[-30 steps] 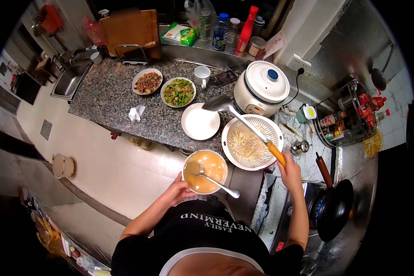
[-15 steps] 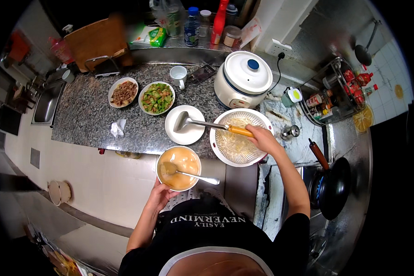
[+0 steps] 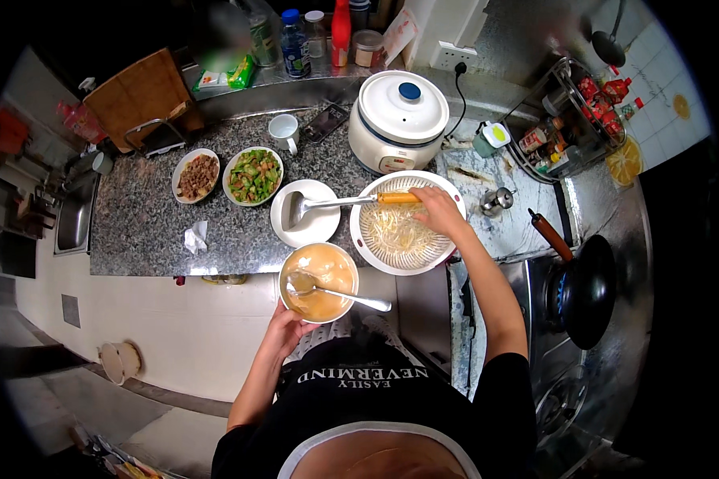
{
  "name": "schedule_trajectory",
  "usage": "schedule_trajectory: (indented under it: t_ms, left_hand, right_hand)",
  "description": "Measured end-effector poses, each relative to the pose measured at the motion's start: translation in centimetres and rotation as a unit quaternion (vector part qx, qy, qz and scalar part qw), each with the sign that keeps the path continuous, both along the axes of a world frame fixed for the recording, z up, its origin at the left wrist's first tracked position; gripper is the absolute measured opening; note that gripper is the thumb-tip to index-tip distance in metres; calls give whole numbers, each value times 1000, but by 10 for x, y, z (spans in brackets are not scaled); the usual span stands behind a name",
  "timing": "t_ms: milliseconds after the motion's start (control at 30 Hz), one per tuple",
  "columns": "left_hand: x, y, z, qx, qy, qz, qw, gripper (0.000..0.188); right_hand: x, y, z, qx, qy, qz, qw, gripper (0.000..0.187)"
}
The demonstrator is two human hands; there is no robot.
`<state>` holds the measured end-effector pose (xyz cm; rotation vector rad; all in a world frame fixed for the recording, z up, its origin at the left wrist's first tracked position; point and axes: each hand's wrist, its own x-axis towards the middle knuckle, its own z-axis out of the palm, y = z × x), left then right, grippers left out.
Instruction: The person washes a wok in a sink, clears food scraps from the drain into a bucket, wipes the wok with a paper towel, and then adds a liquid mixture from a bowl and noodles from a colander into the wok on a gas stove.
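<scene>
My left hand [image 3: 286,331] holds a white bowl [image 3: 356,275] from below, at the counter's front edge. Inside it are a pale orange-brown liquid [image 3: 331,271] and a metal spoon [image 3: 351,298], whose handle leans over the rim. My right hand [image 3: 441,214] is closed around the end of the wooden handle of a metal spatula [image 3: 335,203]. The spatula's head hangs over a white plate [image 3: 305,234], and its handle crosses a white colander [image 3: 449,254] of bean sprouts [image 3: 395,235]. Whether the spatula rests on either I cannot tell.
Left of the plate stand bowls of cooked minced meat [image 3: 197,177] and chopped green vegetables [image 3: 253,176]. A mug [image 3: 284,129] and white electric cooker [image 3: 399,120] stand behind. At right, a black wok [image 3: 587,291] sits tilted over a lit blue flame, near a pepper mill [image 3: 497,201].
The view has shifted, so the counter appears farther left. My left hand has brought the bowl rightward, closer to the colander. The spatula has moved slightly left over the plate.
</scene>
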<state>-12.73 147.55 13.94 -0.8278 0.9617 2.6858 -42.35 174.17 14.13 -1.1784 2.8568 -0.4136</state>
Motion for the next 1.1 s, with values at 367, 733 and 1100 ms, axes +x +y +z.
schedule_trajectory:
  t_ms: [367,733,1100]
  left_hand:
    - [-18,7,1,39,16,-26,999,68]
    - [-38,3,18,-8,18,-86,996,63]
    - [-120,74,48,0,60,-265,962,59]
  right_hand:
    - [-48,-22,-20,-15,119,-82,989,34]
    - [57,-6,48,-195,-123,-32,973,48]
    - [194,65,103,-310,-389,-40,867,50]
